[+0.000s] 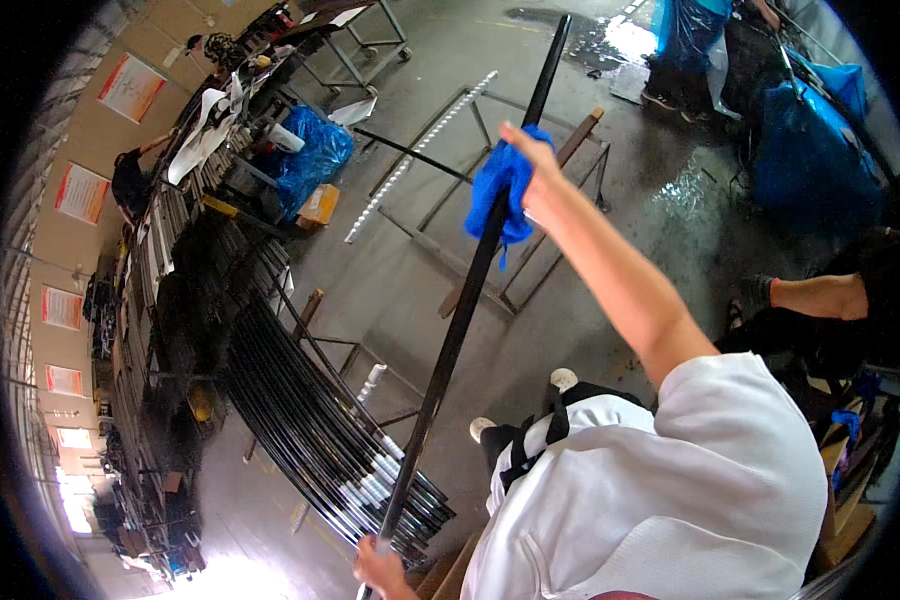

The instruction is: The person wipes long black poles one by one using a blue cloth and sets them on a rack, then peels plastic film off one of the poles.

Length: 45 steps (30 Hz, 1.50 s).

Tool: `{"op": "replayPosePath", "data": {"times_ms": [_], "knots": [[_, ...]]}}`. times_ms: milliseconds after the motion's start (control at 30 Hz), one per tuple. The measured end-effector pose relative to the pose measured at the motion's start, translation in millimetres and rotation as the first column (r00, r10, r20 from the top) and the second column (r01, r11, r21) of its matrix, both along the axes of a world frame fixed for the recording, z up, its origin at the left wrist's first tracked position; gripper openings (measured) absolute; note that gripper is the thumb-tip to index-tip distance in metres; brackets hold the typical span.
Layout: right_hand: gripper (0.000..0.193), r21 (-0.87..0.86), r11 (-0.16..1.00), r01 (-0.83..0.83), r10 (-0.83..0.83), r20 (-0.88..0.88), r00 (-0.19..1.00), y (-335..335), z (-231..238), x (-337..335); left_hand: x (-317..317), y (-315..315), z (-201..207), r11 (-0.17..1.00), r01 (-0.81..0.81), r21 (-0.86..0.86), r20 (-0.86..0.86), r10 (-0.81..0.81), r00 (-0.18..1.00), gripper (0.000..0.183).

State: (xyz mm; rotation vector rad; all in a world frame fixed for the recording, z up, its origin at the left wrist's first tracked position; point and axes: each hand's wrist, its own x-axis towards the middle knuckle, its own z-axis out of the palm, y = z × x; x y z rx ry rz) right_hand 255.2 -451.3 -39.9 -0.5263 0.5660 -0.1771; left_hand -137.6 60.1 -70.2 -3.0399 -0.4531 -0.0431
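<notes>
A long black tube (460, 335) slants across the view, from the bottom left up to the top middle. My right hand (538, 172) is closed around its upper part through a blue cloth (490, 195), which wraps the tube. At the tube's lower end, my left hand (380, 568) grips it with bent fingers. Beside and beneath that end lies a row of black tubes (305, 420), packed side by side, with shiny, pale reflections near their close ends.
Metal rack frames (435, 235) stand on the floor ahead, one with a white toothed strip (420, 155). A blue plastic bag (310, 150) and a cardboard box (318, 206) sit at the left. Co-workers are at the far left and right; blue-covered items (810, 150) stand far right.
</notes>
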Motion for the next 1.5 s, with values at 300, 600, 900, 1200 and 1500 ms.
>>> {"op": "replayPosePath", "data": {"times_ms": [300, 600, 900, 1200, 1500], "knots": [[0.042, -0.719, 0.55, -0.424, 0.493, -0.13, 0.86, -104.3, 68.8, 69.1, -178.3, 106.1, -46.4, 0.956, -0.036, -0.292, 0.417, 0.161, 0.894, 0.033], [0.041, -0.467, 0.829, -0.308, 0.455, 0.245, 0.856, -74.0, 50.9, 76.4, -149.6, 58.5, -71.0, 0.879, -0.459, -0.132, -0.027, 0.459, 0.888, 0.031], [0.045, -0.105, 0.792, -0.601, 0.546, -0.318, 0.775, 109.2, -159.4, -124.4, 48.2, -11.2, -249.2, 0.511, -0.704, -0.493, -0.364, 0.613, 0.701, 0.04], [0.038, -0.302, 0.855, -0.422, 0.248, -0.476, 0.844, 79.3, -163.7, -201.6, 135.0, 57.9, -297.1, 0.505, -0.757, -0.416, -0.282, 0.719, 0.635, 0.037], [0.041, -0.235, 0.843, -0.483, 0.283, -0.571, 0.771, 114.1, -177.8, -244.5, 146.4, 69.1, -303.0, 0.719, -0.682, -0.134, -0.377, 0.6, 0.706, 0.043]]}}
